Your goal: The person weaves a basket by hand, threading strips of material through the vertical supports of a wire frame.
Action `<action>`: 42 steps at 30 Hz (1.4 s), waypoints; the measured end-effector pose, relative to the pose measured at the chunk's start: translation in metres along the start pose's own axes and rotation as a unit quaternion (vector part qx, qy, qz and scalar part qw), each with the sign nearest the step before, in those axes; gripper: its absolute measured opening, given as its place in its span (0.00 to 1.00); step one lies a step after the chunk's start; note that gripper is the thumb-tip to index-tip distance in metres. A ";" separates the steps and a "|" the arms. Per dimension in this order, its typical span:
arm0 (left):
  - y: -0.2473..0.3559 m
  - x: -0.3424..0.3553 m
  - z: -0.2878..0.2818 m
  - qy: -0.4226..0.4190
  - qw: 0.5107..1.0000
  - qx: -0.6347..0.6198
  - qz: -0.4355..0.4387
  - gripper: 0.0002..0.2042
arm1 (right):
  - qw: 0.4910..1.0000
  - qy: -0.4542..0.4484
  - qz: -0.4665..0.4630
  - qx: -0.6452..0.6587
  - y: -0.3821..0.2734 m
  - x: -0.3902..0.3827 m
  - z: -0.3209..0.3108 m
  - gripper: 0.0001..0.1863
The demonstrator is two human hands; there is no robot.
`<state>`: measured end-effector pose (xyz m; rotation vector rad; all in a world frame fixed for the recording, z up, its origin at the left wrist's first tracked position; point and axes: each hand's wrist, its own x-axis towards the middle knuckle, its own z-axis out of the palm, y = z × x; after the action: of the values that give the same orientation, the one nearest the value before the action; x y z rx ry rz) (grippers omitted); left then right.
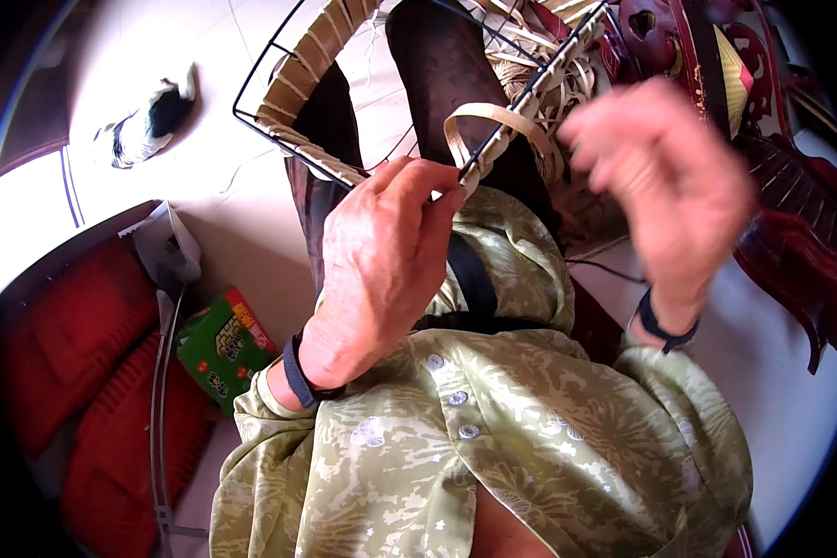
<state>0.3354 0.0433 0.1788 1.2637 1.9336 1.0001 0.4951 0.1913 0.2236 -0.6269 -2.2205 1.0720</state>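
Note:
A black wire frame (268, 48), its sides partly wrapped with flat beige strip (302, 76), rests over my knees. My left hand (386, 246) is closed, its thumb and fingers pinching the near corner of this frame. Just beyond those fingertips, a loose loop of beige strip (482, 110) arches up over the wire and runs toward the right. My right hand (656, 172) is raised to the right of the frame, apart from it and smeared by motion. Whether its fingers hold the strip's end cannot be made out.
A tangle of loose beige strips (567, 84) lies beyond the frame at the right, beside dark red carved wooden furniture (781, 219). To the left are red cushions (126, 418), a thin metal stand (163, 372) and a green box (223, 349). A black-and-white animal (149, 121) lies on the tiled floor.

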 end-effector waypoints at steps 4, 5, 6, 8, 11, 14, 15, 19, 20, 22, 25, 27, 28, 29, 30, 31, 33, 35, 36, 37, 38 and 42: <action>0.005 0.005 0.000 -0.011 0.999 -0.015 -0.027 0.04 | 0.951 -0.051 0.265 0.153 0.008 -0.050 0.046 0.13; 0.009 0.004 -0.001 -0.018 0.998 -0.019 -0.051 0.05 | 0.940 -0.041 0.281 0.190 0.013 -0.055 0.055 0.16; 0.009 0.003 -0.001 -0.018 0.998 -0.019 -0.049 0.05 | 0.925 -0.035 0.296 0.234 0.016 -0.057 0.060 0.17; 0.007 0.002 -0.001 -0.015 0.999 -0.022 -0.043 0.05 | 0.892 -0.025 0.322 0.318 0.020 -0.059 0.068 0.18; 0.007 0.002 -0.002 -0.017 0.999 -0.024 -0.045 0.05 | 0.882 -0.039 0.319 0.345 0.025 -0.060 0.074 0.16; 0.011 0.004 -0.002 -0.016 0.999 -0.004 -0.044 0.05 | 0.896 -0.070 0.326 0.293 0.027 -0.052 0.071 0.14; 0.010 0.003 -0.002 -0.018 0.999 -0.012 -0.045 0.05 | 0.912 -0.090 0.312 0.251 0.027 -0.049 0.071 0.13; 0.006 0.003 -0.004 -0.027 0.998 -0.037 -0.046 0.05 | 0.941 -0.085 0.262 0.198 0.030 -0.049 0.075 0.08; 0.006 0.002 -0.004 -0.025 0.998 -0.040 -0.050 0.05 | 0.945 -0.071 0.248 0.202 0.035 -0.052 0.075 0.08; 0.009 0.002 -0.005 -0.034 0.998 -0.027 -0.053 0.06 | 0.955 -0.053 0.210 0.203 0.046 -0.056 0.066 0.06; 0.005 0.000 -0.005 -0.034 0.998 -0.027 -0.055 0.06 | 0.971 -0.131 0.161 0.116 0.056 -0.049 0.033 0.09; 0.004 -0.001 -0.003 -0.031 0.997 -0.040 -0.051 0.08 | 0.964 -0.147 0.173 0.138 0.055 -0.041 0.013 0.13; 0.004 -0.001 -0.002 -0.027 0.997 -0.048 -0.049 0.08 | 0.961 -0.136 0.170 0.169 0.053 -0.039 0.012 0.12; 0.004 0.000 -0.001 -0.021 0.997 -0.055 -0.049 0.09 | 0.958 -0.125 0.164 0.201 0.051 -0.036 0.010 0.12; 0.005 0.000 -0.002 -0.013 0.999 -0.038 -0.029 0.10 | 0.959 -0.104 0.148 0.217 0.048 -0.031 0.006 0.11; 0.005 0.000 -0.002 -0.005 1.000 -0.022 -0.009 0.10 | 0.959 -0.070 0.158 0.223 0.046 -0.029 0.001 0.11; 0.003 -0.002 -0.001 0.022 1.000 0.005 0.020 0.11 | 0.921 -0.110 0.253 0.274 0.040 -0.023 -0.007 0.20; 0.000 -0.002 0.006 0.053 0.997 0.024 0.046 0.11 | 0.903 -0.080 0.253 0.337 0.042 -0.022 0.000 0.22; -0.002 -0.002 0.008 0.065 0.994 0.056 0.069 0.11 | 0.893 -0.063 0.252 0.368 0.042 -0.021 0.001 0.24; -0.004 -0.001 0.011 0.078 0.989 0.088 0.092 0.10 | 0.884 -0.081 0.247 0.388 0.042 -0.020 -0.002 0.21; -0.006 0.000 0.014 0.092 0.982 0.120 0.113 0.10 | 0.875 -0.102 0.243 0.407 0.042 -0.018 -0.007 0.20; -0.013 0.011 0.024 0.146 0.938 0.220 0.226 0.08 | 0.898 -0.231 0.116 0.356 0.025 -0.017 -0.038 0.19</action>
<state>0.3452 0.0564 0.1542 1.9773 2.2289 1.0527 0.5373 0.2150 0.2179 -0.3244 -1.9017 2.1974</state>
